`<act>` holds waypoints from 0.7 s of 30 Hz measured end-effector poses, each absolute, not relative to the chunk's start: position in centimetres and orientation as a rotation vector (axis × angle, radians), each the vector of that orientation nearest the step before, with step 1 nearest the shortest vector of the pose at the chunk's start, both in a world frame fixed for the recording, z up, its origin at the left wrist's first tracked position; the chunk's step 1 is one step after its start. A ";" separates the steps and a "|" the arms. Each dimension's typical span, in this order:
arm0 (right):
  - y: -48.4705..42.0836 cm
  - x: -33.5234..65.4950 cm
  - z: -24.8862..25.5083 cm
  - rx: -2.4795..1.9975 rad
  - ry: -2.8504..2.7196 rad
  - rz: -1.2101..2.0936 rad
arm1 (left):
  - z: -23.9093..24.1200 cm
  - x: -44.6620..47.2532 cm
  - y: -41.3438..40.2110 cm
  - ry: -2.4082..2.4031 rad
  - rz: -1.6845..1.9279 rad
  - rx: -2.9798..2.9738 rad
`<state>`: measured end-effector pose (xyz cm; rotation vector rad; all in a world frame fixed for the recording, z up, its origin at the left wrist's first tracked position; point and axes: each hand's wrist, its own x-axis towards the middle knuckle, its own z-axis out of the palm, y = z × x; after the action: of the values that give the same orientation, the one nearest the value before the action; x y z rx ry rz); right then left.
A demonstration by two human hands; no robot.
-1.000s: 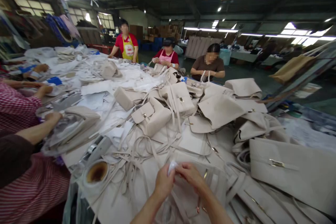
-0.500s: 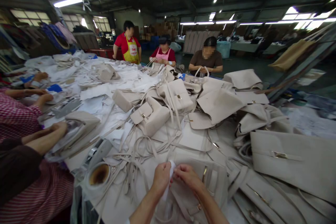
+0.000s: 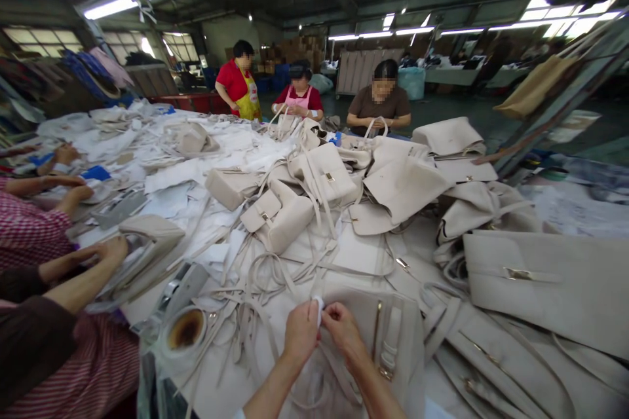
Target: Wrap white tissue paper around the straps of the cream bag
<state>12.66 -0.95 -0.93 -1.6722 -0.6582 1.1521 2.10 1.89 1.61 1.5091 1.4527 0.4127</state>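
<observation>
My left hand (image 3: 301,334) and my right hand (image 3: 341,328) meet at the near edge of the table, both pinched on a small white piece (image 3: 319,307) between the fingertips. Under them lies a cream handbag (image 3: 388,340) with gold fittings and a strap. What the white piece is, I cannot make out.
A big table (image 3: 361,252) is heaped with cream bags, straps (image 3: 268,268) and white paper. A round pot with a brown centre (image 3: 185,329) stands at near left. People's arms (image 3: 73,275) work at the left; three people stand at the far end. A large flat bag (image 3: 545,281) lies on the right.
The view has tilted down a little. My hands stay together on the white piece and have drifted slightly lower over the bag. The arm at the left has shifted toward its bag.
</observation>
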 end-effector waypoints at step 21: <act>-3.5 11.7 -0.4 -1.654 -0.551 1.313 | 3.4 1.1 1.0 1.529 0.355 1.694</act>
<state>11.73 -3.45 -0.41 -1.6536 -0.5513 1.3132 1.07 1.05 3.40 1.6936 1.5291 0.3551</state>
